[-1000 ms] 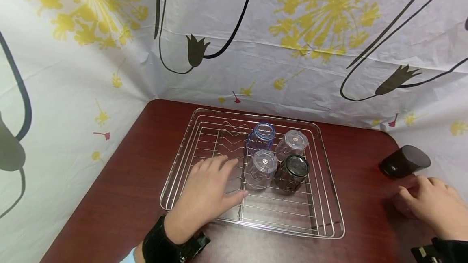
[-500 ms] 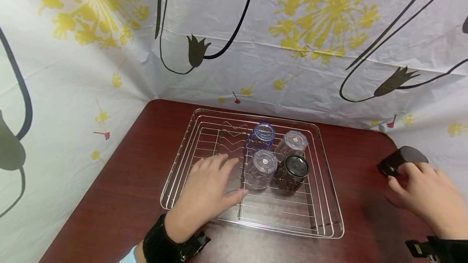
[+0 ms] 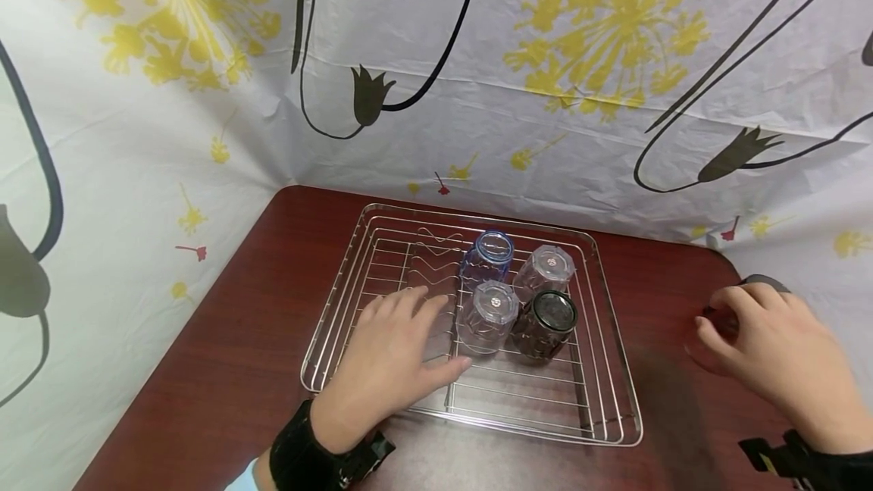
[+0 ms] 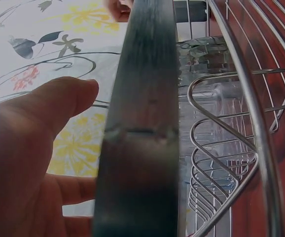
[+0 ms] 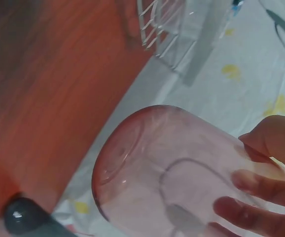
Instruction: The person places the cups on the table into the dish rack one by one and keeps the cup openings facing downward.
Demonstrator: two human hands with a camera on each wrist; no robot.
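My right hand point(image 3: 780, 370) grips a clear pinkish drinking glass point(image 5: 157, 158) at the right of the table; in the right wrist view its thumb and fingers wrap one end of it. In the head view the hand covers most of this glass. Behind it a dark cup point(image 3: 764, 279) lies on its side, partly hidden. My left hand point(image 3: 392, 354) spreads its fingers over the left part of a wire rack point(image 3: 518, 392) and grips nothing. Upside down in the rack stand a blue glass point(image 3: 487, 256), two clear glasses point(image 3: 487, 317) and a dark glass point(image 3: 543, 328).
The rack sits over a metal tray point(image 3: 532, 430) on a dark red table point(image 3: 259, 286). Wavy wire dividers point(image 3: 433, 252) run along the rack's middle. A patterned white cloth point(image 3: 436, 142) closes off the back and sides.
My right hand has moved left and slightly up with the pinkish glass, and now hides much of the dark cup. The left hand has barely moved.
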